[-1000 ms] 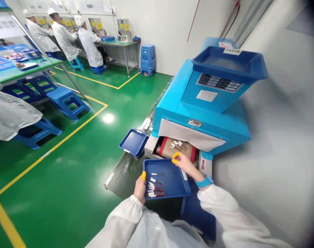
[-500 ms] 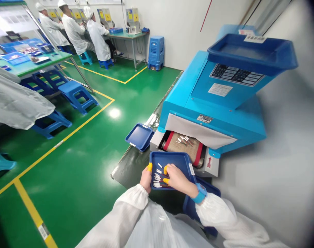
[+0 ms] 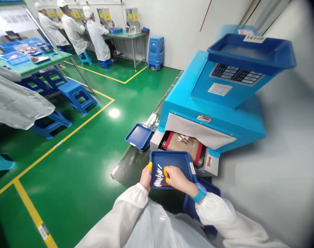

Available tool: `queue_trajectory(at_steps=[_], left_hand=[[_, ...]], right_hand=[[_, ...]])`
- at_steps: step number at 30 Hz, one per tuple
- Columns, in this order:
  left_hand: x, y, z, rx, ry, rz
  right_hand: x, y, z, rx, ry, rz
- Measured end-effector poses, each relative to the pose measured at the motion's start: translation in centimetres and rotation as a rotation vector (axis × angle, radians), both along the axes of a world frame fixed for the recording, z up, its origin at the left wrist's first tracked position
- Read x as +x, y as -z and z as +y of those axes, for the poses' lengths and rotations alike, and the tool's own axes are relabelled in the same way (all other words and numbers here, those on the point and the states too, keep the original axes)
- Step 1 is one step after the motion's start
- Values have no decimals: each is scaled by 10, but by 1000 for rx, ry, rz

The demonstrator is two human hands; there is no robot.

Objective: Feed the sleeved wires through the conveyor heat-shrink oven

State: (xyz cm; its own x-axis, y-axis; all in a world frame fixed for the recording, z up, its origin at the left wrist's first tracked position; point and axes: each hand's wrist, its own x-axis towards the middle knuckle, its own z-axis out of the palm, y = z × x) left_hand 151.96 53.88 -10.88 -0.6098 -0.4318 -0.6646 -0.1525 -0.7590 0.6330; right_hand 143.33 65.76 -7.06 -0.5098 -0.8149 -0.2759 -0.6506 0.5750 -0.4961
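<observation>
My left hand (image 3: 145, 178), a yellow cot on its thumb, grips the left rim of a blue tray (image 3: 177, 157). Several short dark wires with white ends (image 3: 159, 179) lie in the tray's left part. My right hand (image 3: 177, 178), also with yellow fingertip cots, reaches over the right side into the tray; its fingers are curled closed at the dark ends of the wires. How many wires they pinch is hidden. Just beyond the tray, more white-ended wires (image 3: 184, 138) lie on a mesh conveyor belt (image 3: 184, 148) at a blue machine's mouth.
The blue machine (image 3: 182, 93) has a white curtain (image 3: 198, 129) over its opening and a blue tray (image 3: 252, 51) on top. Another blue tray (image 3: 140, 136) lies left of the conveyor. More blue trays (image 3: 209, 189) sit below my right forearm. Co-workers (image 3: 97, 34) sit at far benches.
My right hand's fingers have drawn closer together over the wires. The wires on the left of the tray show a little more. My left hand stays on the rim.
</observation>
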Motion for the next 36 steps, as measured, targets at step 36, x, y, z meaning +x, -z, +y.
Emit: queue_trajectory(at_steps=[36], left_hand=[[-4, 7, 1, -24, -1, -4]], right_hand=[[-5, 11, 4, -93, 85, 92]])
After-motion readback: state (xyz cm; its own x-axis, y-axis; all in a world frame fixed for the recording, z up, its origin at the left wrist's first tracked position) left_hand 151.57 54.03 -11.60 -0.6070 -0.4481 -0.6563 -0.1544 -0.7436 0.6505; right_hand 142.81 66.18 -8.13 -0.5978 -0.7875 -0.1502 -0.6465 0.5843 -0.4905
